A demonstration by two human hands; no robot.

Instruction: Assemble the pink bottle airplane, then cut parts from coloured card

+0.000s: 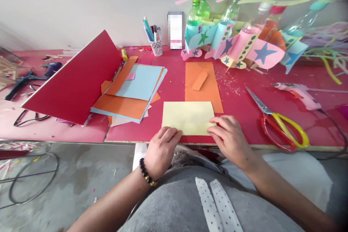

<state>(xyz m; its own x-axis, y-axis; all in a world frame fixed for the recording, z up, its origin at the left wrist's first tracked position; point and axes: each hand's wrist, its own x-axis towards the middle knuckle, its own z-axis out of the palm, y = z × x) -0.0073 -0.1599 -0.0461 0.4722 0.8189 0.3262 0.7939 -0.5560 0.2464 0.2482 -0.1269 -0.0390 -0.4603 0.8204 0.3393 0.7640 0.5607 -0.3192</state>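
A pale yellow sheet of paper (187, 116) lies at the table's front edge, directly before me. My left hand (164, 145), a beaded bracelet at its wrist, has its fingers curled together on the sheet's lower left corner. At the right edge of the paper, my right hand (228, 136) pinches with thumb and fingers. Just behind the yellow sheet, and partly covered by it, is an orange sheet (216, 94) with a small rounded orange piece (199, 81) on top. To the right rest scissors (274, 117) with red and yellow handles, blades apart.
Colored papers (141, 83) are stacked at left beside a leaning red board (78, 83). A pen cup (156, 48) and a phone (175, 30) stand at the wall. Bottle-and-paper helicopters (244, 40) line the back right. A pink glue gun (299, 94) with a cord lies at right.
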